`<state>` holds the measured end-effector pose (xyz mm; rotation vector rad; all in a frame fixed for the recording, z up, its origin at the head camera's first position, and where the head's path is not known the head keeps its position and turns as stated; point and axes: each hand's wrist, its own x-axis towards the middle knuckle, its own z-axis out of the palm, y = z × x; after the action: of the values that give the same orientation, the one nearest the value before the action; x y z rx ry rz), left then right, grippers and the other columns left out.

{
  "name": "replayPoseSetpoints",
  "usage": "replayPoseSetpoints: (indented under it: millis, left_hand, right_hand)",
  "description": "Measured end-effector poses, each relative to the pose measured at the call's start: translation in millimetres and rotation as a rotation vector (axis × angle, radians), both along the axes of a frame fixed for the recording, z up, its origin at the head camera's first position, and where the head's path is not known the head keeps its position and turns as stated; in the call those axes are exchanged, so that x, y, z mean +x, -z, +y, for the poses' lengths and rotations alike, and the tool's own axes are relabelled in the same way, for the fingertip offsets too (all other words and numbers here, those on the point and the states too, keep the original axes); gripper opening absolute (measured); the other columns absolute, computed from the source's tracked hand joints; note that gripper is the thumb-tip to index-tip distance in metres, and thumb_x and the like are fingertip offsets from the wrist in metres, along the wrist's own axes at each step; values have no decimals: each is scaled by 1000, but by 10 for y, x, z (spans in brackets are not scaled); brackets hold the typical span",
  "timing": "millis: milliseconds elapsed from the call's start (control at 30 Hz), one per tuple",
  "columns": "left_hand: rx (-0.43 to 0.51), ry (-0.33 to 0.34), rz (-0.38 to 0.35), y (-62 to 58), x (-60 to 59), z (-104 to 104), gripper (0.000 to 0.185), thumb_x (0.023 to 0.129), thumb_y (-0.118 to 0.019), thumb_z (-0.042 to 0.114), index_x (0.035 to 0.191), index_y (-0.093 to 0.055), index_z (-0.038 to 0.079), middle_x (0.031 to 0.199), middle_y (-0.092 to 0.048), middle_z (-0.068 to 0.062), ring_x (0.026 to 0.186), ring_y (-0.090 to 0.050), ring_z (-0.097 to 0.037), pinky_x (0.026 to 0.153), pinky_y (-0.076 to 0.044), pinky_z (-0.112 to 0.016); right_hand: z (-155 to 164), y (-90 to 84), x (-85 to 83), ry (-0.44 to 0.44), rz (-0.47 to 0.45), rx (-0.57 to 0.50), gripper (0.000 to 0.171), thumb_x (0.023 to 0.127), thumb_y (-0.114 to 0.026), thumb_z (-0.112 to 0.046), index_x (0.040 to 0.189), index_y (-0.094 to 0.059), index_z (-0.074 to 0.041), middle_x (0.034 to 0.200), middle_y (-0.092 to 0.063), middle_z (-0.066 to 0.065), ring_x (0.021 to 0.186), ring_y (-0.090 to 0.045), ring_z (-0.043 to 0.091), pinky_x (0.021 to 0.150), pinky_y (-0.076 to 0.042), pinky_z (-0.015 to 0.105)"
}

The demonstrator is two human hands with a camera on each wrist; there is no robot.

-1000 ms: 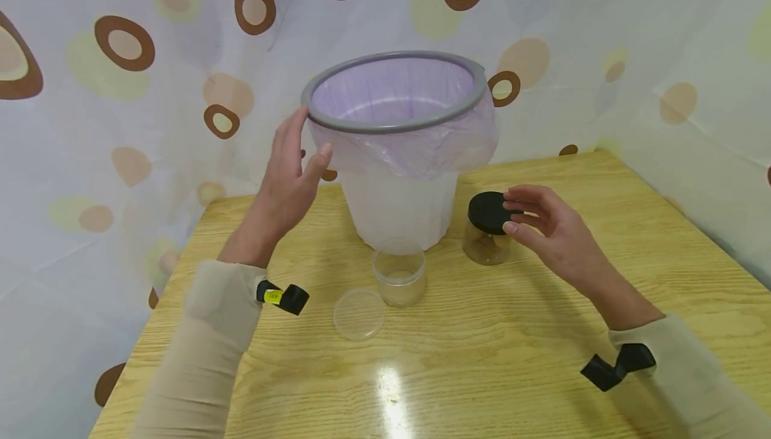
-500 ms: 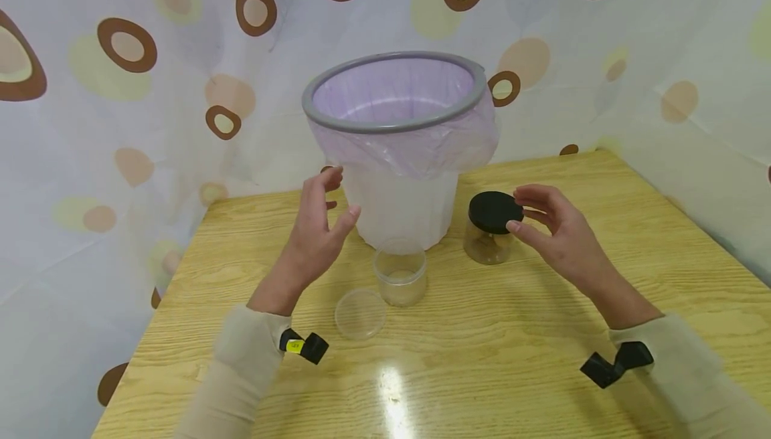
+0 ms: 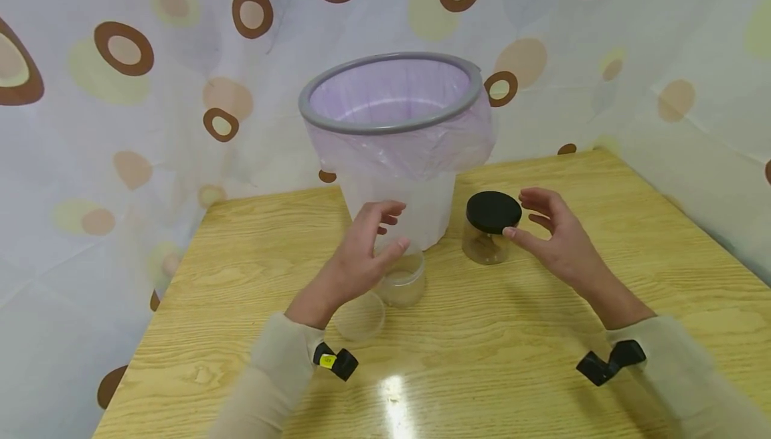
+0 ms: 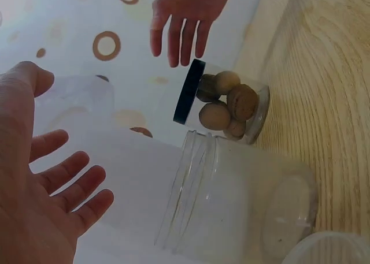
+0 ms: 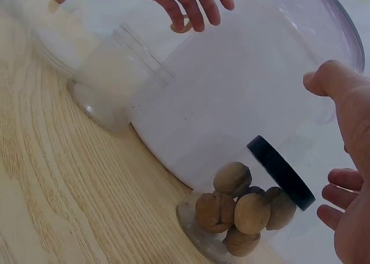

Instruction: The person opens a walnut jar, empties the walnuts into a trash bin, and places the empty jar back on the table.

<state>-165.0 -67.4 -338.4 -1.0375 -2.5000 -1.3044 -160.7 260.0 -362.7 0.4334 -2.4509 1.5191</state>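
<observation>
L hand [image 3: 361,251] hovers just above the open clear jar [image 3: 402,282], fingers spread & loosely curved, holding nothing; not touching the jar as far as the wrist view shows. That jar stands empty near the tabletop's [image 3: 542,332] middle, just in front of the waste bin [image 3: 394,151]. Its clear lid [image 3: 359,316] lies flat on the wood just beside it, toward the near-left.

R hand [image 3: 551,238] is apart too, fingers relaxed, thumb tip right at the black lid [image 3: 494,211] of the walnut jar [image 3: 486,241]; can't tell if it touches. No grip on it. Walnut jar stands upright just beside the bin's base, on the side toward the right edge, w/ several whole walnuts [image 5: 234,209] inside.

Bin: white, grey rim, purple liner bag folded over the rim, toward the far edge of the tabletop.
</observation>
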Motion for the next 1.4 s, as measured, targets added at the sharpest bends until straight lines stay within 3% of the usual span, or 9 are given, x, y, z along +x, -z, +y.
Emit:
replayPoseSetpoints:
  millis: [100, 233, 333, 467, 700, 933, 1100, 1233, 1400]
  left_hand:
    - [-15, 36, -6, 16, -4, 94, 51, 98, -54, 23, 144, -40, 3, 143, -43, -13, 124, -48, -34, 105, -42, -48]
    - [-44, 62, -21, 10, -9, 232, 51, 99, -55, 23, 146, -40, 7, 144, -42, -10, 127, -47, -31, 108, -41, -44]
    - [-69, 68, -26, -9, -25, 345, 53, 100, -55, 25, 148, -39, 9, 145, -41, -8, 129, -46, -26, 109, -41, -41]
    - [-106, 65, -38, -33, -65, 500, 54, 101, -54, 31, 149, -38, 12, 148, -40, -6, 133, -43, -21, 110, -41, -38]
    - [-169, 21, -63, -45, -131, 763, 60, 100, -55, 39, 151, -36, 13, 151, -38, -6, 138, -39, -18, 116, -36, -37]
    - [-192, -26, -72, -22, -234, 1020, 62, 100, -56, 36, 153, -34, 12, 152, -37, -9, 140, -37, -20, 116, -35, -34]
    - [-234, -64, -143, -5, -299, 1191, 63, 101, -52, 37, 155, -30, 13, 155, -34, -11, 142, -36, -24, 116, -36, -37]
    - [-275, -115, -204, 18, -345, 1319, 64, 101, -51, 37, 156, -28, 15, 157, -31, -10, 144, -33, -26, 115, -37, -38]
    - [-361, -153, -182, 57, -400, 1456, 62, 101, -50, 36, 155, -29, 13, 158, -29, -12, 144, -33, -29, 116, -36, -37]
  right_hand:
    - [14, 22, -11, 2, -21, 8, 70, 93, -69, -14, 150, -30, -3, 149, -37, 14, 137, -36, 31, 100, -33, 4]
    - [20, 64, -31, 15, -71, 17, 77, 92, -71, -18, 152, -24, -6, 153, -33, 15, 140, -33, 34, 113, -33, 30]
    - [22, 115, -59, 20, -95, 8, 83, 91, -72, -19, 154, -20, -6, 154, -31, 16, 141, -32, 35, 113, -30, 53]
    - [32, 196, -94, 22, -108, -14, 89, 90, -73, -20, 156, -15, -5, 154, -29, 21, 140, -31, 39, 112, -28, 59]
    - [16, 347, -173, 12, -184, -19, 96, 91, -72, -25, 157, -5, -5, 158, -22, 23, 143, -27, 43, 114, -25, 62]
    - [-41, 492, -273, -5, -248, -64, 97, 92, -71, -29, 158, -4, -8, 160, -18, 21, 145, -24, 41, 117, -23, 61]
    - [-73, 562, -296, -24, -265, -105, 94, 93, -69, -29, 158, -3, -9, 158, -20, 20, 144, -27, 39, 117, -25, 61]
    - [-86, 614, -331, -20, -259, -106, 91, 95, -66, -28, 157, -3, -7, 157, -20, 22, 139, -31, 38, 112, -31, 58]
    - [-124, 702, -417, -10, -227, -83, 85, 95, -66, -23, 155, -8, -7, 153, -22, 20, 132, -35, 30, 107, -35, 45]
